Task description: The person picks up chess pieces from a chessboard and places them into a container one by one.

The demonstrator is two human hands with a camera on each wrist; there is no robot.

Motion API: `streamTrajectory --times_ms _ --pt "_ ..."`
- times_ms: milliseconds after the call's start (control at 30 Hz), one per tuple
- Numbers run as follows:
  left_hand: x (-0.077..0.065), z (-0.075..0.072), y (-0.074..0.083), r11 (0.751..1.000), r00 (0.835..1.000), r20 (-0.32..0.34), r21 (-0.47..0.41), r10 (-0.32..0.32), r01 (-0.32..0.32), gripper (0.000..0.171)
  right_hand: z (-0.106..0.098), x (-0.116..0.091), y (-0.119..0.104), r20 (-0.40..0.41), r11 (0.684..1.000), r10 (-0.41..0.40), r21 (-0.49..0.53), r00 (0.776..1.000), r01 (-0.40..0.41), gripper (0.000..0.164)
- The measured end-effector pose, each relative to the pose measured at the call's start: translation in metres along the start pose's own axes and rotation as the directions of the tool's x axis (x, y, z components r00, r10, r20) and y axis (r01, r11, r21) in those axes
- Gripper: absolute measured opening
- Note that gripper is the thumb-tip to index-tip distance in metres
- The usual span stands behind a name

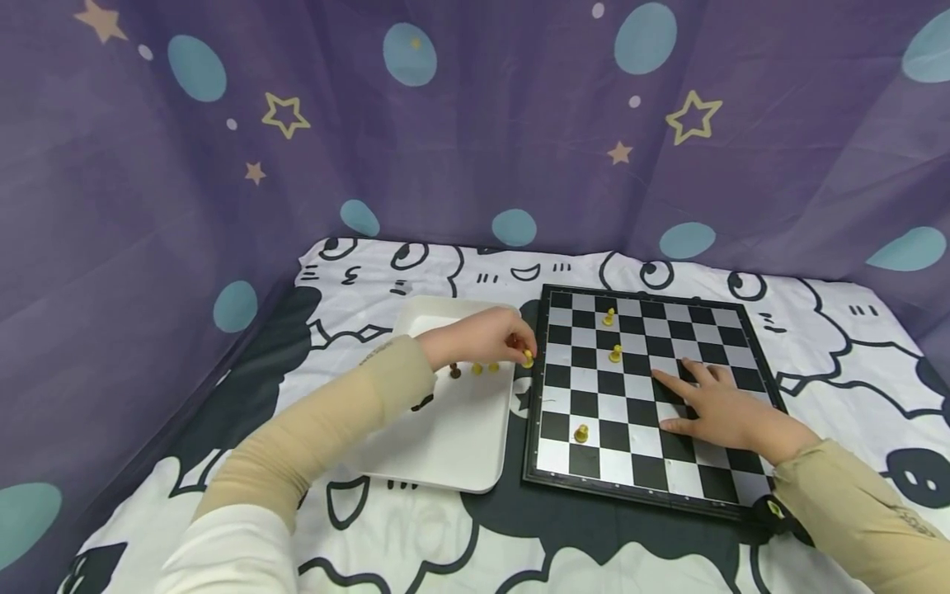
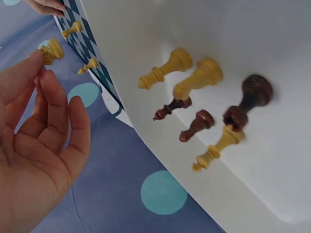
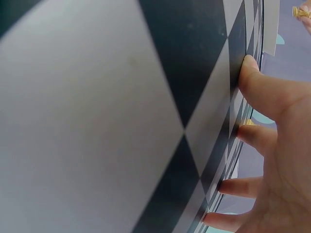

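My left hand (image 1: 491,334) pinches a yellow chess piece (image 2: 52,51) between thumb and fingertips, above the gap between the white tray (image 1: 445,450) and the chessboard (image 1: 612,464). The top of that piece is hidden by the fingers. On the board stand three yellow pieces: one far back (image 1: 609,317), one nearer the middle (image 1: 615,354) and one near the front left (image 1: 581,433). My right hand (image 1: 720,412) rests on the right half of the board, fingers spread and fingertips touching the squares. It holds nothing.
Inside the tray lie several yellow pieces (image 2: 200,78) and dark brown pieces (image 2: 198,125), partly hidden by the left arm in the head view. A cartoon-print cloth (image 1: 416,544) covers the table. Behind it hangs a purple curtain (image 1: 460,148).
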State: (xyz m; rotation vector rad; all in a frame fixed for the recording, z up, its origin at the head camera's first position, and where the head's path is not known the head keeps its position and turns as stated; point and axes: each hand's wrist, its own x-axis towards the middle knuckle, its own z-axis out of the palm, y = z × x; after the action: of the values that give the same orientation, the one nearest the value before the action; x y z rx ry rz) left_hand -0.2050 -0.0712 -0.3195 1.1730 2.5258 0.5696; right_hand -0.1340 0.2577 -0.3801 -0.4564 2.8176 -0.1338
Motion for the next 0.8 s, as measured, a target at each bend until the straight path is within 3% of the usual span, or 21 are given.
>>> streamTrajectory --times_ms 467,800 --pt "-0.022 0.002 -0.011 0.994 0.996 0.016 -0.065 -0.086 0.087 0.009 0.000 -0.001 -0.002 0.012 1.000 0.000 -0.009 1.000 0.000 0.085" --pt "-0.031 0.007 -0.019 0.994 0.995 0.032 -0.038 -0.099 0.101 0.008 -0.001 -0.002 -0.002 0.010 1.000 0.003 -0.010 1.000 -0.003 0.085"
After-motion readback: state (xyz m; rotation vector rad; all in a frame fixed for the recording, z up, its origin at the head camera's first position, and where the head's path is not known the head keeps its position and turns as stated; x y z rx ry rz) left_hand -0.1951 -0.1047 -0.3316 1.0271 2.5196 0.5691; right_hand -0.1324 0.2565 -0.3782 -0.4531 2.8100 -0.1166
